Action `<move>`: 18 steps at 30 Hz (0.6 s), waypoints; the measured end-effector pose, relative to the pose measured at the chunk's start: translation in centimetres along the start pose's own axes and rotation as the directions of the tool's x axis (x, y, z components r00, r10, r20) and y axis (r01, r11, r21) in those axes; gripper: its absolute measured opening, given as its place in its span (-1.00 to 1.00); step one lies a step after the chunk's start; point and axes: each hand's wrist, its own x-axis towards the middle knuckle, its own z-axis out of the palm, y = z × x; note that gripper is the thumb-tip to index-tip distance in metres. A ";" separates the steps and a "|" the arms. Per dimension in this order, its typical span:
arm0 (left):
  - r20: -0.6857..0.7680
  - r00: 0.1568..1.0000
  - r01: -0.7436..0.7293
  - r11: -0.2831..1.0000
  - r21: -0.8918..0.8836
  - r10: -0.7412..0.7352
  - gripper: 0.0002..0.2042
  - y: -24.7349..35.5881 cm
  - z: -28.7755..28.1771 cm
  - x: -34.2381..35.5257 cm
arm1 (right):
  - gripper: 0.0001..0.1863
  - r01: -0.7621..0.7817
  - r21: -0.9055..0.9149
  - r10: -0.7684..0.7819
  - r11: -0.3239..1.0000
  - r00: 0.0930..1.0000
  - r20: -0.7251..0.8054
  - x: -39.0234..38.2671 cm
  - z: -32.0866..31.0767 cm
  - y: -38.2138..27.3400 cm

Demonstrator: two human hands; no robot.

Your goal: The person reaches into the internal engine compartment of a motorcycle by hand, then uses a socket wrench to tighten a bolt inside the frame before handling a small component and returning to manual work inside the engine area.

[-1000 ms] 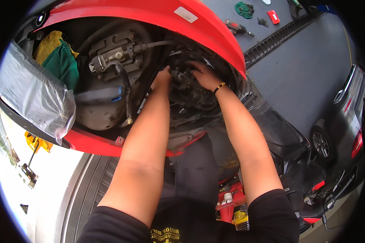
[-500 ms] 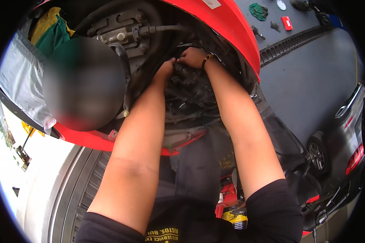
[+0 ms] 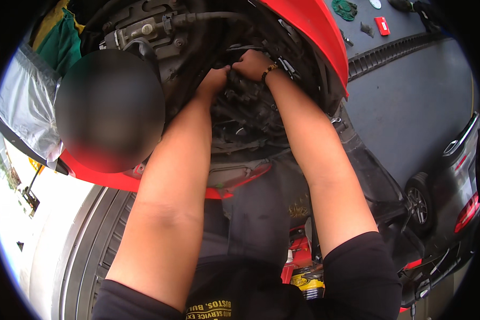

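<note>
Both my arms reach up into the wheel arch of a red car (image 3: 314, 32). My left hand (image 3: 214, 80) and my right hand (image 3: 252, 63) sit side by side, fingers curled onto a dark bundle of parts and wiring (image 3: 242, 104) deep inside the arch. A beaded bracelet circles my right wrist. A metal brake caliper with a black hose (image 3: 154, 26) hangs just left of my hands. What exactly the fingers grip is hidden in the dark.
A blurred round dark patch (image 3: 109, 109) covers the area left of my left arm. Plastic sheeting (image 3: 21, 106) hangs at far left. A dark car (image 3: 453, 176) stands at right. Small tools lie on the grey floor (image 3: 381, 24). A red tool (image 3: 298, 256) lies below.
My hands have shifted higher and closer together inside the arch, and the view has tilted so the red fender sits further up and right.
</note>
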 end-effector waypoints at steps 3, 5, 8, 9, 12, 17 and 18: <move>0.072 0.997 0.015 0.997 -0.075 -0.010 -0.40 -0.8 -0.3 0.6 | -0.59 0.004 0.056 -0.002 0.998 0.999 -0.033 -0.3 0.1 -0.2; 0.106 0.994 0.032 0.995 -0.099 -0.022 -0.42 -1.3 -0.6 1.1 | -0.61 0.025 0.075 -0.020 0.997 0.997 -0.070 -0.3 0.1 -0.5; 0.130 0.987 0.103 0.994 -0.042 -0.097 -0.44 -1.2 -0.5 1.2 | -0.60 0.032 0.060 -0.027 0.998 0.997 -0.071 -0.6 0.3 -0.3; 0.104 0.991 0.075 0.997 0.029 -0.078 -0.46 -1.0 -0.4 1.0 | -0.60 0.026 0.061 -0.021 0.998 0.997 -0.072 -0.6 0.2 0.0; 0.064 0.985 0.169 0.971 -0.167 -0.160 -0.49 -1.0 0.4 1.8 | -0.59 0.061 0.117 -0.053 0.991 0.996 -0.068 -0.5 0.1 -0.5; -0.188 0.936 0.261 0.946 -0.193 -0.297 -0.52 0.9 3.8 1.5 | -0.57 -0.015 0.078 0.020 0.997 0.998 -0.063 -0.7 0.3 -0.1; -0.171 0.958 0.222 0.973 -0.063 -0.230 -0.54 0.8 2.8 2.1 | -0.57 -0.007 0.079 0.012 0.997 0.998 -0.064 -0.7 0.1 -0.9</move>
